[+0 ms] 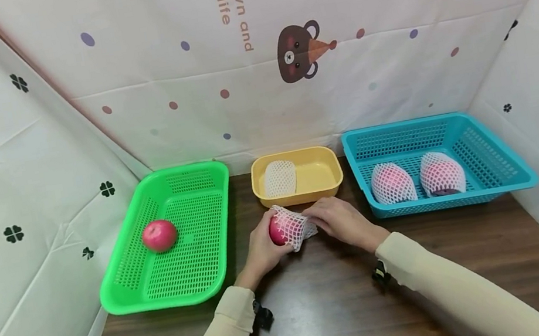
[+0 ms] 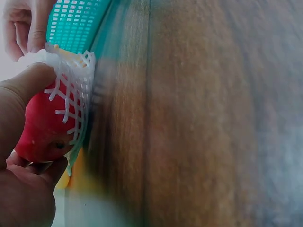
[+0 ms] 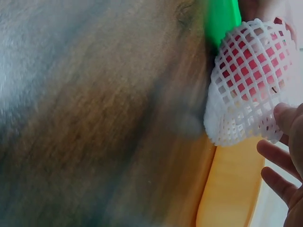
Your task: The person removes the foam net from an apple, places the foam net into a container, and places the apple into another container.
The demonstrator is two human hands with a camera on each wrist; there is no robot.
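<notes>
Over the table in front of the yellow tray, my left hand (image 1: 259, 250) grips a red apple (image 1: 275, 232), its thumb and fingers on opposite sides. A white foam net sleeve (image 1: 292, 227) covers the right part of the apple, while the left part stays bare. The sleeve's loose end sticks out to the right, where my right hand (image 1: 341, 221) pinches its edge between thumb and finger. From the right wrist view, red shows through the mesh of the net (image 3: 251, 71). In the left wrist view the apple's dark end (image 2: 60, 144) is uncovered.
A green basket (image 1: 223, 199) on the left holds one bare apple (image 1: 159, 235). The yellow tray (image 1: 321, 174) at the back middle holds flat white net sleeves (image 1: 280, 178). At the right, a blue basket (image 1: 500, 159) contains two netted fruits (image 1: 393, 183). Printed cloth surrounds the wooden table (image 1: 317, 326).
</notes>
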